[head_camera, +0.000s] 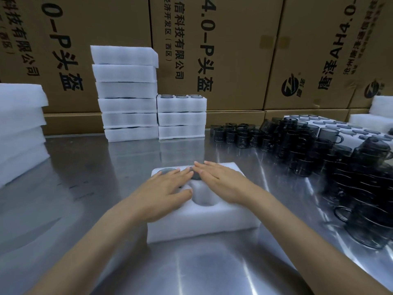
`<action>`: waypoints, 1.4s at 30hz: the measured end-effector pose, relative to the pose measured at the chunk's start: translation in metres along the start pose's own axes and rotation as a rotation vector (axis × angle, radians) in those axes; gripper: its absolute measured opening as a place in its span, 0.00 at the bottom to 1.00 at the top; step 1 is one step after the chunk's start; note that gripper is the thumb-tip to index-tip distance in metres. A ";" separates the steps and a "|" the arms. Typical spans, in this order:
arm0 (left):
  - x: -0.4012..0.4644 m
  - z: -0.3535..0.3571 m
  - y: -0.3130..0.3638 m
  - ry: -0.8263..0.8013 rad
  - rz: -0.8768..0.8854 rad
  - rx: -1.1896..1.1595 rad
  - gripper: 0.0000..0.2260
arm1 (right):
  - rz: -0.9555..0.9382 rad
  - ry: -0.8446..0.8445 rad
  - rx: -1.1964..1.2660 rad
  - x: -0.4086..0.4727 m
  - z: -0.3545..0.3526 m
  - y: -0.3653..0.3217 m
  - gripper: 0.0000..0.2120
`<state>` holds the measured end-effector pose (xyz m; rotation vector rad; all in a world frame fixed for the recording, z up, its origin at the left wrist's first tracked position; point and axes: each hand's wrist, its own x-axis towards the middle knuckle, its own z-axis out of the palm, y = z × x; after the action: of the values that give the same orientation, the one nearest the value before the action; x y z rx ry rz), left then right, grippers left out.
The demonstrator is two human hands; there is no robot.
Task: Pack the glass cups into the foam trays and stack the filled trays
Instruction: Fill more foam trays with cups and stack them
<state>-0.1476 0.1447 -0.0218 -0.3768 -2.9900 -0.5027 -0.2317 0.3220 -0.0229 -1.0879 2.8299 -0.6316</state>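
— Where's the tray she's filling?

— Right in front of her on the shiny steel table (89, 188): a white foam tray with round pockets (202, 222). Her left hand (163, 188) and right hand (221, 182) both lie flat on it, fingers straight, pressing and gripping nothing. One near pocket is visibly empty; a dark smoked-glass cup (168, 171) shows under her fingertips.

— Will it lift easily?

— I'd guess the foam is light and soft, so it may bend; take it by both short ends, underneath. The loose dark glass cups (297, 145) heaped to the right look slick and breakable.

— And then?

— Probably onto the short stack of filled foam trays (181, 118) at the back.
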 end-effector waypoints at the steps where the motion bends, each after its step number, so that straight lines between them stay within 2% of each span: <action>1: 0.000 0.000 -0.001 0.011 0.001 -0.003 0.24 | 0.000 0.000 0.016 0.000 0.000 0.000 0.22; 4: 0.000 0.003 -0.003 0.069 -0.002 -0.066 0.23 | 0.029 0.092 0.169 0.002 -0.004 0.002 0.21; 7: 0.000 0.005 -0.006 0.117 -0.008 -0.117 0.23 | 0.135 0.336 0.296 0.006 -0.015 0.021 0.17; 9: 0.000 0.006 -0.008 0.150 -0.016 -0.179 0.23 | 0.278 0.516 0.327 0.002 -0.020 0.048 0.17; 11: 0.001 0.007 -0.009 0.183 -0.013 -0.277 0.19 | 0.441 0.658 0.253 -0.008 -0.018 0.078 0.19; 14: 0.001 0.009 -0.008 0.233 -0.009 -0.375 0.15 | 0.648 0.761 0.132 -0.019 -0.010 0.113 0.19; 17: 0.001 0.010 -0.009 0.258 -0.019 -0.408 0.12 | 0.701 0.890 0.074 -0.017 -0.011 0.122 0.20; 25: -0.001 0.010 -0.007 0.263 0.005 -0.416 0.12 | 0.735 1.036 -0.060 -0.014 -0.022 0.137 0.26; 30: -0.002 0.010 -0.006 0.281 0.003 -0.437 0.12 | 0.724 1.019 -0.179 -0.009 -0.023 0.147 0.29; 35: -0.002 0.011 -0.006 0.290 0.003 -0.450 0.12 | 0.685 0.919 -0.325 -0.004 -0.023 0.156 0.27; 39: -0.002 0.012 -0.008 0.285 0.005 -0.461 0.10 | 0.744 0.955 -0.333 -0.005 -0.031 0.165 0.26; 42: -0.001 0.012 -0.009 0.281 0.010 -0.461 0.10 | 0.853 0.910 -0.341 -0.009 -0.042 0.175 0.25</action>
<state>-0.1497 0.1400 -0.0360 -0.3178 -2.5807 -1.1428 -0.3436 0.4597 -0.0531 0.6789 3.7290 -0.6453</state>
